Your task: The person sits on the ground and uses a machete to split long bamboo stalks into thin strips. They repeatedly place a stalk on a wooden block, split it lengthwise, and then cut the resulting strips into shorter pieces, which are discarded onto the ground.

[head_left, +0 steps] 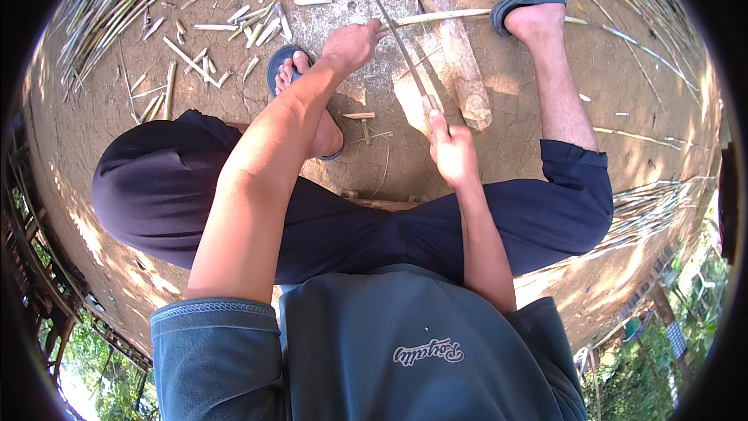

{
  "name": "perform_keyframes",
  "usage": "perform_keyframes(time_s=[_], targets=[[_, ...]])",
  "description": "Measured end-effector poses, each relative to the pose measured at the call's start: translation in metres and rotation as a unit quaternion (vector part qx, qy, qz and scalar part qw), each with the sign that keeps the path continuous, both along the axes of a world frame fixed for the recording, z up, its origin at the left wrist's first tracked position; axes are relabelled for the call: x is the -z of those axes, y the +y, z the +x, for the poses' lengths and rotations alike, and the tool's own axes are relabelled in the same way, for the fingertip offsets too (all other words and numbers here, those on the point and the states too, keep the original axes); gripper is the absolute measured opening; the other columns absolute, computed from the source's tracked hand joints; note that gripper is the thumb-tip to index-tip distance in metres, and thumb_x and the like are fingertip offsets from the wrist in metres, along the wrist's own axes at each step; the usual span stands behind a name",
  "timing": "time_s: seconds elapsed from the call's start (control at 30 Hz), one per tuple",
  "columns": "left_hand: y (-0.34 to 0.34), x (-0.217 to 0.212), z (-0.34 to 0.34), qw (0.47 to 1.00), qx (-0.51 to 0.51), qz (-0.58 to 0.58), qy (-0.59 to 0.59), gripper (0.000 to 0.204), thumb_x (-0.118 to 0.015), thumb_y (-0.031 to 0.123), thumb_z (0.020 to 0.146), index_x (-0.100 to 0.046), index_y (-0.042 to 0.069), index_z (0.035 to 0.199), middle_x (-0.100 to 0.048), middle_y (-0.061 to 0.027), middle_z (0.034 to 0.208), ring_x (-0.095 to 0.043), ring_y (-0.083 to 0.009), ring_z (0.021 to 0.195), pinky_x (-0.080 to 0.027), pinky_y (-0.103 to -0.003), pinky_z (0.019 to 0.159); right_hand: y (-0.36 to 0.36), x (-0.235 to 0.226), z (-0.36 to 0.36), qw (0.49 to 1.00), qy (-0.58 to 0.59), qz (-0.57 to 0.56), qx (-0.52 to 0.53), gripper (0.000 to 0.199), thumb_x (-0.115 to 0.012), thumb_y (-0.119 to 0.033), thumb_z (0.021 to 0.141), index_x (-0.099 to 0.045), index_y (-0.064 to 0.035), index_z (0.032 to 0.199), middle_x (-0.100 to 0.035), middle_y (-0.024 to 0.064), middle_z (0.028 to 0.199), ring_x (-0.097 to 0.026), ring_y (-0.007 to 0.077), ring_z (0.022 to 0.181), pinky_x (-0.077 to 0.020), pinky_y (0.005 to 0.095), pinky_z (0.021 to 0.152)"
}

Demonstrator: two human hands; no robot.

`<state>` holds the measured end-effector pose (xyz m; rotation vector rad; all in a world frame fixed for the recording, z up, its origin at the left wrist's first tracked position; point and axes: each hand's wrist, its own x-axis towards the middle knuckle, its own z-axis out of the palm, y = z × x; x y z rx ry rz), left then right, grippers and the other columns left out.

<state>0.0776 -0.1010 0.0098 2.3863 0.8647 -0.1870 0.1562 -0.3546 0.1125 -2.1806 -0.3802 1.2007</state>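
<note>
Bamboo strip (pixel 440 16) between left fingers (pixel 375 29)

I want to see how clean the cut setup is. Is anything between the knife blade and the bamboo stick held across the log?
Nothing visible. The right hand holds the long knife, whose blade reaches up to the bamboo stick beside the left hand. The stick lies across the wooden log; whether blade and stick touch cannot be told.
</note>
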Motion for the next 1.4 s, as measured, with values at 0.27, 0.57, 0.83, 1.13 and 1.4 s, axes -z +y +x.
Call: perform_keyframes(time_s=[0.27,0.57,0.83,1.13,1.4], targets=[[0.002,-0.005,-0.010,0.999,-0.027,0.005,0.025,0.028,-0.040,0.032,0.101,-0.053,0.008,0.106,-0.066,-0.0222,0.079,-0.064,-0.0422,0.080,-0.048,-0.053,0.074,-0.010,0.002,-0.003,0.999,0.038,0.028,0.014,0.059,-0.053,-0.043,0.098,-0.048,-0.0045,0.054,-0.044,0.0008,0.048,-0.042,0.0104,0.044,-0.0322,0.0301,0.044],[-0.002,-0.001,-0.017,0.999,-0.024,-0.007,0.032,0.028,-0.041,0.033,0.100,-0.052,0.008,0.106,-0.065,-0.0225,0.078,-0.064,-0.0427,0.078,-0.048,-0.054,0.072,0.045,-0.004,-0.003,0.997,-0.048,-0.028,-0.060,0.063,-0.050,-0.050,0.097,-0.048,-0.0039,0.054,-0.045,0.0009,0.049,-0.044,0.0114,0.046,-0.0352,0.0328,0.046],[0.004,-0.009,-0.009,0.999,-0.016,0.001,0.047,0.029,-0.041,0.033,0.101,-0.052,0.008,0.105,-0.066,-0.0219,0.080,-0.064,-0.0421,0.079,-0.049,-0.054,0.072,0.034,-0.014,0.002,0.998,-0.024,-0.024,-0.050,0.060,-0.051,-0.043,0.099,-0.043,-0.0074,0.050,-0.041,-0.0022,0.048,-0.037,0.0079,0.043,-0.0279,0.0293,0.043],[0.007,-0.003,-0.018,0.999,-0.034,0.019,0.016,0.027,-0.041,0.031,0.100,-0.052,0.006,0.101,-0.066,-0.0230,0.078,-0.064,-0.0441,0.077,-0.048,-0.055,0.072,-0.025,-0.025,-0.013,0.998,0.022,0.050,-0.009,0.053,-0.049,-0.036,0.101,-0.047,-0.0070,0.056,-0.043,-0.0022,0.050,-0.039,0.0078,0.043,-0.0282,0.0269,0.042],[-0.007,0.001,-0.022,0.995,-0.021,-0.005,0.096,0.032,-0.042,0.034,0.098,-0.055,0.007,0.109,-0.068,-0.0244,0.089,-0.066,-0.0420,0.087,-0.050,-0.052,0.076,0.081,0.027,0.009,0.994,-0.071,-0.021,-0.077,0.059,-0.053,-0.047,0.094,-0.054,0.0006,0.059,-0.048,0.0080,0.049,-0.048,0.0162,0.045,-0.0360,0.0387,0.047]])
